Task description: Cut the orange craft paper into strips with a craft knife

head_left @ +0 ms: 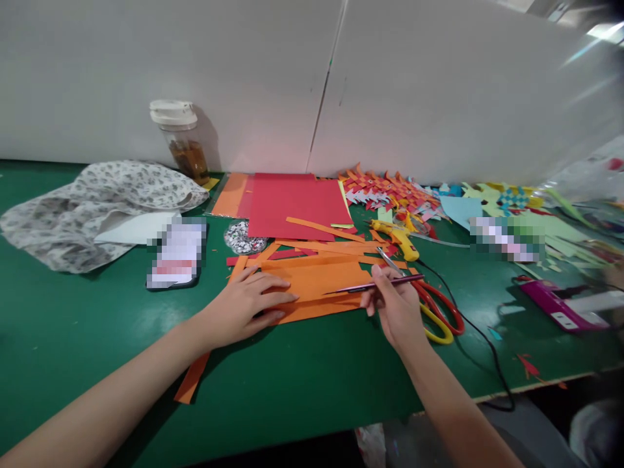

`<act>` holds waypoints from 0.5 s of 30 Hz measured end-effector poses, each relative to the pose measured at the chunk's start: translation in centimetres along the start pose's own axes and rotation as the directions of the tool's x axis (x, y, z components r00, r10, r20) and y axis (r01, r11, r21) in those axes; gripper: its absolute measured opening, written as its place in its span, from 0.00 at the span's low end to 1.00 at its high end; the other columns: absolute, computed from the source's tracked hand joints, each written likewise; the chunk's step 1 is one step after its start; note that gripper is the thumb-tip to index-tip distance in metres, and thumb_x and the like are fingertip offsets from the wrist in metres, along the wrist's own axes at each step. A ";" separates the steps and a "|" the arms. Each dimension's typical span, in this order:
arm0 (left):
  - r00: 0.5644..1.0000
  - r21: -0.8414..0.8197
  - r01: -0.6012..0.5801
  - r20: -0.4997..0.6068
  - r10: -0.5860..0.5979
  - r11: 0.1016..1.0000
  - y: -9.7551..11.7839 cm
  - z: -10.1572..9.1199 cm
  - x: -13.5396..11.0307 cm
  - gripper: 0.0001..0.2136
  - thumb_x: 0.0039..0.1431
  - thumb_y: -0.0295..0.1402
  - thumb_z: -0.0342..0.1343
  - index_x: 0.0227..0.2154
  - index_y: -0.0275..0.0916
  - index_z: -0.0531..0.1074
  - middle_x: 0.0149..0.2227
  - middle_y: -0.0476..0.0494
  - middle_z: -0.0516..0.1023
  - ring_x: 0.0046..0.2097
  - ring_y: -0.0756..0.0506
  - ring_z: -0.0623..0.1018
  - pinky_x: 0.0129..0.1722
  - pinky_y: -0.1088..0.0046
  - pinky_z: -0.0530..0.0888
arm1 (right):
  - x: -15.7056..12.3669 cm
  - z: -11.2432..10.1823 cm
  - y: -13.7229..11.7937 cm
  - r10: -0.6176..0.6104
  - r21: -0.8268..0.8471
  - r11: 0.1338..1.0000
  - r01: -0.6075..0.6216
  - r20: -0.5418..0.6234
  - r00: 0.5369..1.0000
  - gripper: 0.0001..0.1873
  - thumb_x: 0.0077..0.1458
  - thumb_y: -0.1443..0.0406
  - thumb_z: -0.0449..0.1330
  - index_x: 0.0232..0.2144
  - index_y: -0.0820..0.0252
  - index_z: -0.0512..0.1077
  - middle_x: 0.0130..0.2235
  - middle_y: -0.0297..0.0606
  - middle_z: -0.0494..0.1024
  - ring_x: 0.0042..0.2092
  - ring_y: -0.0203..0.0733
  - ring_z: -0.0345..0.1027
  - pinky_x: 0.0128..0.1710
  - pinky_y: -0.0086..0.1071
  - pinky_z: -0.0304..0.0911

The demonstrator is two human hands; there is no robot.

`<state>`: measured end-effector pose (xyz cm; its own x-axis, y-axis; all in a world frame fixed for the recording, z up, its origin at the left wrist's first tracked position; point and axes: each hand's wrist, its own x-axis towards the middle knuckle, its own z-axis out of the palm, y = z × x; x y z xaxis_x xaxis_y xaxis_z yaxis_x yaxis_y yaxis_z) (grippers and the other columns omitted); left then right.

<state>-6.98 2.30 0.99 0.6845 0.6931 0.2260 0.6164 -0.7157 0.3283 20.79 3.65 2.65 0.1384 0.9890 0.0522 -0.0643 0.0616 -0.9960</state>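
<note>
the orange paper (pixel 324 276) lies on the green bench (pixel 302 396), directly in front of the person, its long side running left to right between the two hands. it is plain, matte and evenly bright, longer than it is deep. along its far edge runs a narrow, slightly darker band, like a turned-up margin. nearer the person, a second long line crosses it with a thin shadow beneath; whether that is a fold or the edge of another layer, i cannot tell. the near edge slants up a little toward the right, and the far right corner looks stepped.

the left hand (pixel 256 299) rests palm down over the paper's left end, its grip loose, fingers stretched out and a little apart. the right hand (pixel 397 309) has a narrow grip, thumb and fingers pinched around a slim tool (pixel 358 287) with a dark red shaft, its fine point aimed leftward over the paper. whether the point touches the surface is too small to tell.

scissors (pixel 459 315) with red and yellow handles lie just beside the right hand. orange strips (pixel 324 229) lie beyond the paper, near red sheets (pixel 297 205).
</note>
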 end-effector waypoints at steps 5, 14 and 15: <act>1.000 -0.015 -0.019 -0.009 0.019 1.000 -0.1 -0.1 0.0 0.15 0.66 0.34 0.50 0.54 0.49 0.68 0.55 0.45 0.72 0.54 0.42 0.71 0.55 0.57 0.62 | -2.0 2.0 0.4 0.081 0.002 0.997 -0.083 0.202 0.976 0.18 0.49 0.55 0.67 0.24 0.57 0.63 0.17 0.32 0.76 0.14 0.33 0.64 0.14 0.24 0.58; 0.999 -0.019 -0.040 -0.018 0.040 0.999 -0.1 -0.1 0.2 0.14 0.67 0.34 0.49 0.53 0.48 0.69 0.54 0.45 0.72 0.53 0.42 0.72 0.53 0.59 0.64 | -2.5 3.8 0.6 0.127 -0.081 0.991 -0.109 0.276 0.953 0.19 0.50 0.54 0.66 0.25 0.57 0.62 0.18 0.31 0.76 0.16 0.32 0.65 0.18 0.25 0.59; 0.999 -0.019 -0.045 -0.018 0.044 0.999 -0.2 -0.1 0.1 0.14 0.66 0.33 0.49 0.53 0.49 0.69 0.54 0.45 0.72 0.53 0.42 0.71 0.53 0.59 0.63 | -2.3 3.7 0.6 0.128 -0.089 0.990 -0.107 0.275 0.953 0.19 0.50 0.54 0.66 0.25 0.57 0.62 0.18 0.32 0.76 0.16 0.32 0.65 0.18 0.25 0.59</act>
<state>-7.03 2.53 1.07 0.7041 0.6622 0.2564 0.5777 -0.7441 0.3355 16.78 1.87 2.15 -0.1482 0.9873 -0.0579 0.0099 -0.0571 -0.9983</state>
